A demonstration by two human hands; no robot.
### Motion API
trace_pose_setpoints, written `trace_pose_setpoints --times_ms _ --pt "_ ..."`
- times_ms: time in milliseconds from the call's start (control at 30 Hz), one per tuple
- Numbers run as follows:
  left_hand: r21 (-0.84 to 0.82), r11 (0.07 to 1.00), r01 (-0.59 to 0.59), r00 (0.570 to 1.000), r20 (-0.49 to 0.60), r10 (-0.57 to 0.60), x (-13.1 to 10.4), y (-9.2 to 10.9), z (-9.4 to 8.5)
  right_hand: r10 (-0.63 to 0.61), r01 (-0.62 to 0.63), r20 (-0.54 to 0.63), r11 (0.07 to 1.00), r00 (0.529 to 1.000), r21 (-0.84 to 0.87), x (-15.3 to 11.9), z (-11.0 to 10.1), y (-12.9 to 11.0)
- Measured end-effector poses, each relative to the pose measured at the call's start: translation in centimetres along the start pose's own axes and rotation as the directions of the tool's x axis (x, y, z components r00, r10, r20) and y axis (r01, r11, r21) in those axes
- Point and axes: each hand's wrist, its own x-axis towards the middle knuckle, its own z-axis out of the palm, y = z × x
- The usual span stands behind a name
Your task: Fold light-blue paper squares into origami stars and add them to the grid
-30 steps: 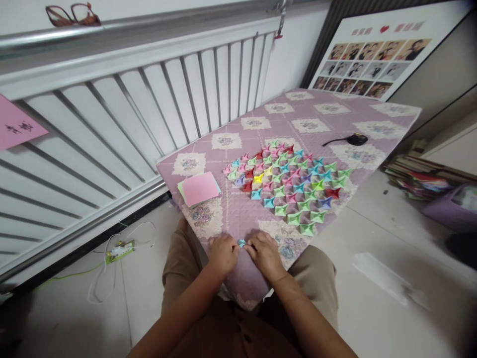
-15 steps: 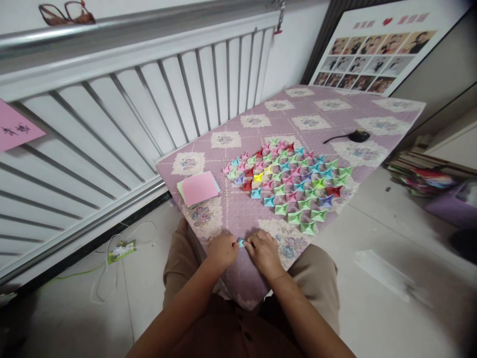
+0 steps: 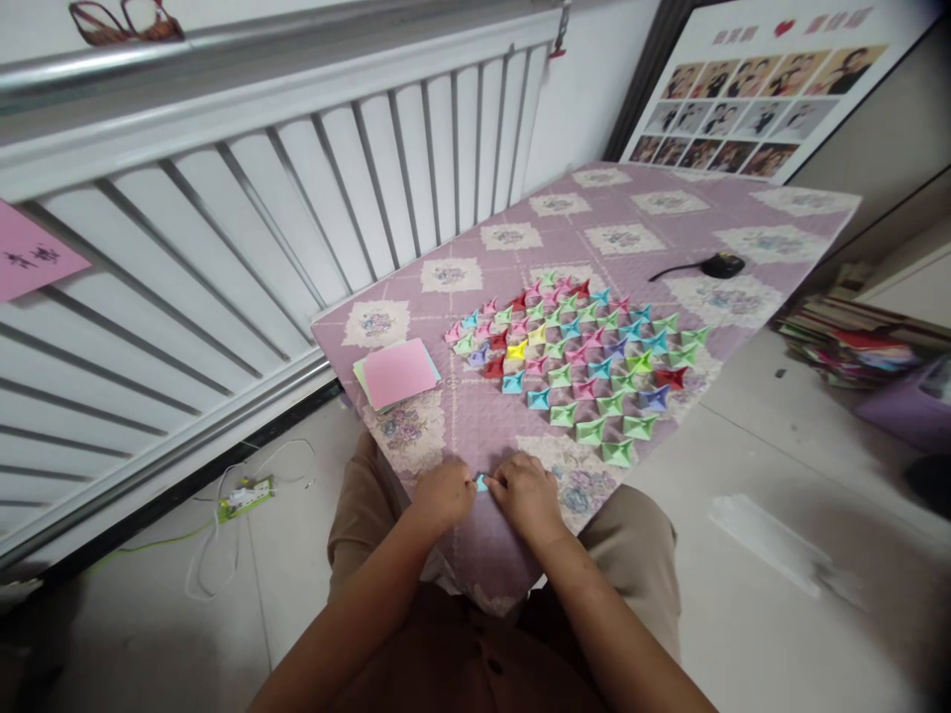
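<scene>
A small piece of folded blue paper [image 3: 481, 483] is pinched between my two hands near the table's front corner. My left hand [image 3: 444, 495] grips its left end with closed fingers, and my right hand [image 3: 526, 495] closes on its right end. Most of the paper is covered by the fingertips, so its exact fold cannot be made out. Beyond the hands, several rows of small folded paper boats [image 3: 590, 432] in green, blue, pink, red, yellow and purple cover the table. To the left lies a stack of paper sheets [image 3: 401, 374], pink on top.
A flowered purple tablecloth [image 3: 475, 421] covers the table. Further back lies a black object with a cable [image 3: 722, 265]. A white radiator [image 3: 297, 198] runs along the left, and a photo board [image 3: 750, 99] leans at the back. On the floor sits a power strip [image 3: 249, 498].
The camera view has shifted slightly. Both hands stay in nearly the same place, still pinching the blue paper; the boats and stack have not moved on the table.
</scene>
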Motion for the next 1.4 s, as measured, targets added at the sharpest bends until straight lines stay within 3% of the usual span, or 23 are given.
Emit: trace_pose_setpoints --times_ms 467,633,1200,1400 --pt "0.024 0.989 -0.143 0.981 0.134 0.139 2.5 -1.4 -1.8 -0.005 0.009 0.079 0.999 0.997 -0.049 0.8 -0.2 -0.1" --pt "0.051 0.986 -0.157 0.98 0.128 0.15 2.8 -1.2 -2.1 -0.003 0.008 0.085 0.998 0.996 -0.054 0.9 -0.2 -0.1" --pt "0.118 0.976 -0.18 0.977 0.136 0.164 2.5 -0.7 -2.6 0.089 -0.081 -0.079 0.992 0.993 0.092 -0.3 1.1 0.4" --pt "0.118 0.969 -0.216 0.971 0.131 0.201 2.6 -0.9 -2.2 0.104 -0.102 -0.047 0.994 0.994 0.039 -0.5 1.0 0.2"
